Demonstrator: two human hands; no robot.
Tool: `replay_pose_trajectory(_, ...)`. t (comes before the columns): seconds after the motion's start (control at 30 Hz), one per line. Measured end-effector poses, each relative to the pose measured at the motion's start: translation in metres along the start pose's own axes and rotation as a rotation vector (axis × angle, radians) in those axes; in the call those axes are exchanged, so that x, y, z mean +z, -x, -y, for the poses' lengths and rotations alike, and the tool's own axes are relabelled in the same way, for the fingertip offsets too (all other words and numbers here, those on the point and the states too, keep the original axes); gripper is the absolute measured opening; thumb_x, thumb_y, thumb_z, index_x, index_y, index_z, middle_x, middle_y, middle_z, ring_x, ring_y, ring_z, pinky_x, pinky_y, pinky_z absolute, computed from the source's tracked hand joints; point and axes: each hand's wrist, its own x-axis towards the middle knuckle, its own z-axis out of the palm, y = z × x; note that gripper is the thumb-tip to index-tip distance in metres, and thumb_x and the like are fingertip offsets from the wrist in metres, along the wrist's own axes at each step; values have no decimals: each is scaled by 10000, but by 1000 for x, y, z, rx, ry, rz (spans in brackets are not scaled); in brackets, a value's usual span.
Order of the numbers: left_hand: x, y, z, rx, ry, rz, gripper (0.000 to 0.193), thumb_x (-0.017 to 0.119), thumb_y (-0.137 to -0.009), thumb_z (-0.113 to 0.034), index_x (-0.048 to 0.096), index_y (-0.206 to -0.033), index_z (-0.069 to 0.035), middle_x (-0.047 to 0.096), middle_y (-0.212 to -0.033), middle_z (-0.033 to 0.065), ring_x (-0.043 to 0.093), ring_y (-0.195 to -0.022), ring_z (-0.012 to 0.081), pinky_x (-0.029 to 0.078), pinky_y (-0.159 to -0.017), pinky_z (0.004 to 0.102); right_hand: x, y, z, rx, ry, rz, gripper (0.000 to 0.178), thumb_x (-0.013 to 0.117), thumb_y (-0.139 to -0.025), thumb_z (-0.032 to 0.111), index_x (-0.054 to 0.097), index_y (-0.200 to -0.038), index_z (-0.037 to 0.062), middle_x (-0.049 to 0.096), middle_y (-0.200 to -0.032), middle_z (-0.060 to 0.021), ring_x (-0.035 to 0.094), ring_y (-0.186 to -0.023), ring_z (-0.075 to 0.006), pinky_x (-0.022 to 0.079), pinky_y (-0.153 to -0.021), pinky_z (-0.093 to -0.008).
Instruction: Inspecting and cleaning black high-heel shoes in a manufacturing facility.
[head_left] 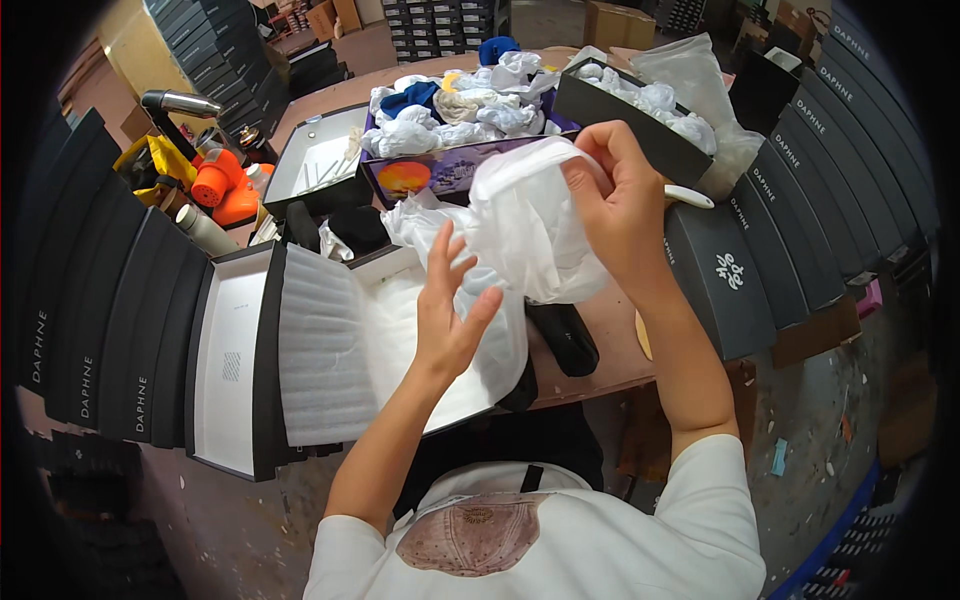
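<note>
My right hand [622, 200] pinches the upper edge of a thin white translucent bag [530, 215], which hangs down over the table. Beside it on the left, my left hand [450, 305] has its fingers spread and holds nothing I can see. Below the hands is an open shoe box [398, 258] lined with a white foam sheet [325, 345], which spills over its left side. To the right of that box lies a black shoe [562, 335], partly hidden by the bag. At the left stands a box lid [235, 355] with its white inside showing.
A purple box [430, 178] piled with crumpled white and blue stuff stands behind my hands. Next to it is a black box [640, 120] of white wads. Stacked dark shoe boxes [110, 290] flank both sides. An orange container [228, 185] and bottle [205, 230] stand back left.
</note>
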Motion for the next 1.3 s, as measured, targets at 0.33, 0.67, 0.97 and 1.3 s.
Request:
replay_pose_trajectory(0.33,-30,-76,-28,-75,251,-139,385,518,-793,42,607,-1167,18,673,-989,96,621,-793,112,496,-728,238,-59,43,42,341,-79,569,271,680,-765,110,571,-992,9,542,-603,0,459,-549,-34,325,-503,-217)
replay_pose_trajectory(0.67,4,-73,-86,-274,-621,475,340,525,-933,-292,670,-957,14,634,-650,120,597,-518,153,473,-496,296,-44,122,36,319,-192,-394,422,622,-702,71,475,-1096,28,509,-1015,-73,545,-877,-159,474,-658,-283)
replay_pose_trajectory(0.97,-24,-106,-67,-184,137,-227,349,524,-931,-341,631,-896,-10,616,-775,42,573,-639,99,454,-547,239,17,223,15,477,380,598,612,720,-706,243,420,-1215,85,436,-1280,-217,582,-973,-416,503,-817,-447)
replay_pose_trajectory(1.3,7,-117,-49,-333,178,-258,274,575,-857,-250,618,-976,-6,615,-883,72,583,-744,147,473,-645,282,-152,197,55,592,-119,586,447,801,-658,139,581,-1013,-21,569,-1228,-174,634,-936,-189,528,-692,-290)
